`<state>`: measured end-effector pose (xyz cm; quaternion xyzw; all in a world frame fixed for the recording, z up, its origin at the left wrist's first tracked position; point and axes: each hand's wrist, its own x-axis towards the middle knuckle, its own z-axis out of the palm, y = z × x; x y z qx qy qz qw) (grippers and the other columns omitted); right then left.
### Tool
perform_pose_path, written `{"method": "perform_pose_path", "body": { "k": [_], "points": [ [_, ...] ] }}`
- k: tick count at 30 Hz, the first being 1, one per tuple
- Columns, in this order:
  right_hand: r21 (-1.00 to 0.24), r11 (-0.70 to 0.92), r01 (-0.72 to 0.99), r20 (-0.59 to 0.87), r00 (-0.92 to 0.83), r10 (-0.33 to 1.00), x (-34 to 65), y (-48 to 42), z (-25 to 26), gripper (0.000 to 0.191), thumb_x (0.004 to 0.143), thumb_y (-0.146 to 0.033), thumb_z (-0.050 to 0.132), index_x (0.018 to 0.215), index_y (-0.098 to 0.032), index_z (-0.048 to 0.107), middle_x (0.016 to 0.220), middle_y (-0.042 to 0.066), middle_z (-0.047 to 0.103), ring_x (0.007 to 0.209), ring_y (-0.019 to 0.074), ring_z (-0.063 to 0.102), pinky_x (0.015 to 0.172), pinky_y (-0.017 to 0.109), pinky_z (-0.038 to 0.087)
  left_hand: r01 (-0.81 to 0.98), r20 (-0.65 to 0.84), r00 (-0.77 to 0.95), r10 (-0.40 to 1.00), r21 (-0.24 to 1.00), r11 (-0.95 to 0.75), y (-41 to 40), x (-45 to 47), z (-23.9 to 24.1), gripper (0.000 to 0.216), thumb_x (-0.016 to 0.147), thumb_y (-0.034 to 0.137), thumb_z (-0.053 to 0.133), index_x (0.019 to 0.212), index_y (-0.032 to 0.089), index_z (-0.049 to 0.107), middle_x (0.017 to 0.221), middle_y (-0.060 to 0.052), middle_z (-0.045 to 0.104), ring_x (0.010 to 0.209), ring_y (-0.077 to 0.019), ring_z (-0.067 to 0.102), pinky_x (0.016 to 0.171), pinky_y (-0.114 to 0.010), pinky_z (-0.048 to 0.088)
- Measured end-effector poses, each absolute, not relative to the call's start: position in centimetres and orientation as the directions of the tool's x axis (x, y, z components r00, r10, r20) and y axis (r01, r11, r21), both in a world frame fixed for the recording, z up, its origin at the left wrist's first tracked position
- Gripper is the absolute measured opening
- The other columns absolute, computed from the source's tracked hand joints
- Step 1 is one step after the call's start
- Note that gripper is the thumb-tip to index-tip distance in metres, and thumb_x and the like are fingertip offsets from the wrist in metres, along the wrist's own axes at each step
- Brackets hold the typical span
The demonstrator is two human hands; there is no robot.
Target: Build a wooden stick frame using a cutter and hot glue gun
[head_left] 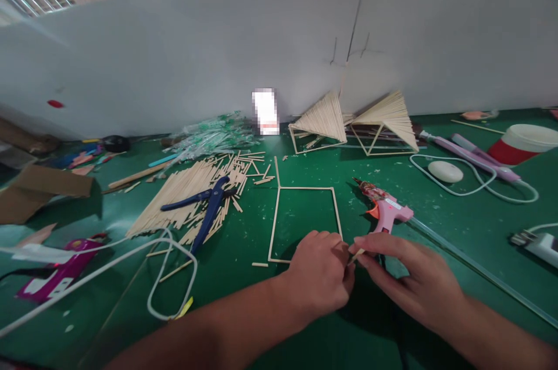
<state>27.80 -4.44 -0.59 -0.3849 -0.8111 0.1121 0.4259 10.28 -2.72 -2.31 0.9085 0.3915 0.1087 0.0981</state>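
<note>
A square frame of thin wooden sticks lies flat on the green table, and one stick reaches past its far left corner. My left hand is curled closed over the frame's near right corner; its fingertips are mostly hidden, so what it grips cannot be seen. Just to its right, my right hand pinches a short wooden stick between thumb and fingers, close against the left hand. Beyond the right hand rests a pink glue gun with a clear glue stick trailing from its back. A short cut stick lies left of the frame.
Left of the frame, blue cutters lie on a pile of wooden sticks. A magenta device and white cable are at near left. Two stick structures stand by the wall. A red-and-white cup stands right.
</note>
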Motion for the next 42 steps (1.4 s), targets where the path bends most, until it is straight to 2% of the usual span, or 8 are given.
{"method": "perform_pose_path", "body": {
  "k": [10,18,22,24,27,32,37,42],
  "points": [
    [-0.529,0.643,0.553,0.563,-0.338,0.754,27.7,-4.4,-0.8,0.032,0.085,-0.012,0.054,0.114,-0.026,0.052,0.085,-0.003,0.071,0.071,0.0081,0.068,0.069,0.016,0.054,0.682,0.132,0.703,0.699,0.156,-0.715,-2.8,10.0,-2.4,0.020,0.086,0.034,0.044,0.097,0.021,0.055,0.081,-0.003,0.059,0.072,-0.0215,0.055,0.062,-0.036,0.040],
    [-0.582,0.622,0.524,0.506,-0.365,0.781,27.9,-4.6,-0.8,0.044,0.085,-0.015,0.053,0.126,-0.026,0.044,0.090,-0.001,0.070,0.075,0.0099,0.067,0.071,0.021,0.055,0.726,0.059,0.651,0.757,0.242,-0.643,-3.4,6.6,-0.1,0.029,0.084,0.044,0.053,0.094,0.018,0.060,0.092,-0.006,0.063,0.086,-0.0241,0.058,0.076,-0.040,0.046],
    [-0.600,0.605,0.524,0.509,-0.333,0.794,28.2,-4.7,-0.6,0.044,0.084,-0.018,0.053,0.127,-0.025,0.045,0.092,0.000,0.069,0.073,0.0108,0.066,0.068,0.022,0.056,0.889,0.014,0.435,0.900,0.155,-0.432,-1.8,3.2,1.7,0.030,0.091,0.037,0.043,0.101,0.017,0.062,0.095,-0.009,0.064,0.087,-0.0235,0.060,0.074,-0.037,0.047],
    [-0.610,0.608,0.508,0.530,-0.309,0.790,28.4,-4.7,-0.5,0.042,0.083,-0.018,0.053,0.124,-0.026,0.047,0.087,0.000,0.067,0.067,0.0099,0.064,0.063,0.021,0.055,0.948,-0.051,0.309,0.950,0.088,-0.304,-0.8,1.9,2.0,0.030,0.089,0.036,0.046,0.106,0.017,0.062,0.095,-0.009,0.065,0.087,-0.0244,0.061,0.073,-0.037,0.047],
    [-0.618,0.616,0.488,0.557,-0.280,0.782,28.4,-4.7,-0.5,0.039,0.083,-0.017,0.053,0.121,-0.026,0.050,0.080,-0.002,0.064,0.061,0.0088,0.061,0.057,0.018,0.054,0.980,-0.133,0.192,0.972,0.071,-0.184,0.0,1.3,1.8,0.033,0.086,0.035,0.051,0.113,0.018,0.061,0.095,-0.009,0.067,0.083,-0.0236,0.063,0.070,-0.034,0.048],
    [-0.602,0.636,0.483,0.564,-0.306,0.767,28.5,-4.9,-0.3,0.039,0.083,-0.016,0.052,0.121,-0.026,0.049,0.076,-0.002,0.064,0.059,0.0087,0.061,0.055,0.017,0.053,0.977,-0.174,0.185,0.967,0.140,-0.162,0.4,2.1,1.1,0.038,0.085,0.026,0.049,0.121,0.019,0.058,0.099,-0.009,0.068,0.084,-0.0227,0.065,0.070,-0.032,0.049],
    [-0.584,0.643,0.494,0.541,-0.354,0.763,28.3,-4.6,-0.3,0.041,0.084,-0.015,0.051,0.122,-0.027,0.048,0.074,-0.003,0.064,0.057,0.0091,0.061,0.053,0.017,0.053,0.977,-0.176,0.190,0.966,0.128,-0.169,0.8,2.5,0.8,0.038,0.082,0.018,0.044,0.117,0.019,0.060,0.104,-0.011,0.069,0.090,-0.0256,0.066,0.074,-0.036,0.050],
    [-0.622,0.631,0.463,0.551,-0.314,0.773,28.5,-4.9,-0.4,0.037,0.082,-0.015,0.052,0.118,-0.026,0.049,0.071,-0.003,0.061,0.054,0.0113,0.058,0.049,0.021,0.051,0.979,-0.197,0.189,0.962,0.119,-0.168,1.1,2.7,0.9,0.036,0.080,0.016,0.044,0.112,0.019,0.061,0.099,-0.014,0.069,0.087,-0.0282,0.067,0.068,-0.037,0.050]
  ]
}}
